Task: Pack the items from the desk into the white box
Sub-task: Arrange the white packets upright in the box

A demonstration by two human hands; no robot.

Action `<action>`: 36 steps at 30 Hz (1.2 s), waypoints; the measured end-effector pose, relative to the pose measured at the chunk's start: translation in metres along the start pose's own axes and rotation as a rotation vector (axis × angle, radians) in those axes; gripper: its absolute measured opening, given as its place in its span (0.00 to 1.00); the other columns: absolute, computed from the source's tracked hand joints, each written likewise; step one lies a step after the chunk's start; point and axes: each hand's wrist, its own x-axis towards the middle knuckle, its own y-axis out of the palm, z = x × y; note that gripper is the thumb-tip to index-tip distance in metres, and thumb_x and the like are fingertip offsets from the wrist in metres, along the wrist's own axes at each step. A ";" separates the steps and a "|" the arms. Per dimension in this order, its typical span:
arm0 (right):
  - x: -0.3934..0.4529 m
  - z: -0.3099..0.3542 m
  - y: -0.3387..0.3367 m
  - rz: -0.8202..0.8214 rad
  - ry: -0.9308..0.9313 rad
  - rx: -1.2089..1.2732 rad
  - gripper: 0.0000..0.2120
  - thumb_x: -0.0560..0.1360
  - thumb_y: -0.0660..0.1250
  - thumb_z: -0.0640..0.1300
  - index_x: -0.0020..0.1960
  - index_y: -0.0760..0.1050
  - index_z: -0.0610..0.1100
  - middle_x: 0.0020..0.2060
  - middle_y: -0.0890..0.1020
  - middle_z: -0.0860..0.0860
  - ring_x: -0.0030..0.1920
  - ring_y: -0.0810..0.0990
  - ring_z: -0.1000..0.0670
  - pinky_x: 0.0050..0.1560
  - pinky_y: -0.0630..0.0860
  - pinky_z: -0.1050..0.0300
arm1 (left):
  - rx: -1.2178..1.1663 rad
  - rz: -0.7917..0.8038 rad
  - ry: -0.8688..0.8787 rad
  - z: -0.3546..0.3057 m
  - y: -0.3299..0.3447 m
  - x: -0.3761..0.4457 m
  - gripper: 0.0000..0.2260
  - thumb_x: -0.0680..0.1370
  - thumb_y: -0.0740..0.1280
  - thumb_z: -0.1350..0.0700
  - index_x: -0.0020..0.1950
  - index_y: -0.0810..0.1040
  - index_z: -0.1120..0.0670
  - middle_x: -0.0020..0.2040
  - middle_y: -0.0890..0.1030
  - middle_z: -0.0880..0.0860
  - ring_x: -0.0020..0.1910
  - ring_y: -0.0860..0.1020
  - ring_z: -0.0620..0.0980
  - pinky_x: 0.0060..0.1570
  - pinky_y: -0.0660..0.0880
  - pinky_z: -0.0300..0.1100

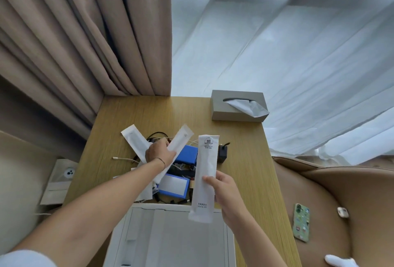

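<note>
We see both hands up over the table (pixel 251 160), each holding white sachets.

Right hand (pixel 226 190): grip is pinched on a long white dental-kit sachet (pixel 205 177), thumb on the printed face, fingers behind. Sachet stands nearly upright; most of its length runs above the grip, the short printed end hangs below it, over the far edge of the white box (pixel 170 237).

Left hand (pixel 158 152): fingers curled round two more white sachets. One sachet (pixel 135 142) fans out up-left of the grip, the other sachet (pixel 181 138) up-right; their lower ends cross under the hand and stick out below the wrist. Thin band on that wrist.

Just below and right of the left grip, on the table: two blue packs, upper blue pack (pixel 187 154) and lower blue pack (pixel 173 185) with a white label face, lying in a tangle of cables (pixel 125 159). Black charger (pixel 222 152) sits right beyond the dental-kit sachet's upper half.

White box is open, nearest us, under both forearms; we can't tell what's inside beyond white panels.

Well beyond both grips: grey tissue box (pixel 236 106) at the table's far edge. Right of the right grip, off the table: phone (pixel 301 222) on a tan chair (pixel 341 192).
</note>
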 end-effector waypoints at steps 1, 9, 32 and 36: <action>-0.003 -0.002 0.000 0.002 0.000 -0.003 0.06 0.79 0.68 0.42 0.53 0.82 0.48 0.48 0.87 0.47 0.50 0.86 0.46 0.48 0.83 0.50 | -0.074 -0.004 0.018 -0.001 -0.002 -0.003 0.10 0.74 0.73 0.50 0.47 0.74 0.51 0.48 0.82 0.53 0.45 0.78 0.54 0.41 0.72 0.44; -0.035 -0.020 0.005 0.040 -0.028 -0.043 0.11 0.78 0.68 0.38 0.56 0.83 0.48 0.50 0.88 0.49 0.51 0.86 0.46 0.56 0.82 0.46 | -0.449 -0.139 0.211 -0.020 -0.032 -0.043 0.06 0.76 0.70 0.52 0.48 0.76 0.53 0.45 0.82 0.49 0.42 0.79 0.53 0.32 0.70 0.39; -0.054 -0.149 0.047 0.117 0.156 -0.346 0.11 0.72 0.70 0.31 0.47 0.83 0.46 0.43 0.88 0.53 0.48 0.86 0.50 0.49 0.84 0.53 | -1.122 -0.298 0.192 0.108 -0.101 -0.174 0.10 0.78 0.70 0.61 0.50 0.80 0.45 0.47 0.85 0.36 0.48 0.82 0.34 0.40 0.77 0.29; -0.045 -0.164 0.050 0.103 0.247 -0.380 0.08 0.74 0.73 0.35 0.50 0.82 0.46 0.44 0.87 0.53 0.46 0.86 0.52 0.40 0.83 0.59 | -1.155 -0.426 0.177 0.123 -0.118 -0.186 0.09 0.79 0.70 0.57 0.58 0.80 0.47 0.52 0.84 0.38 0.54 0.81 0.36 0.42 0.77 0.27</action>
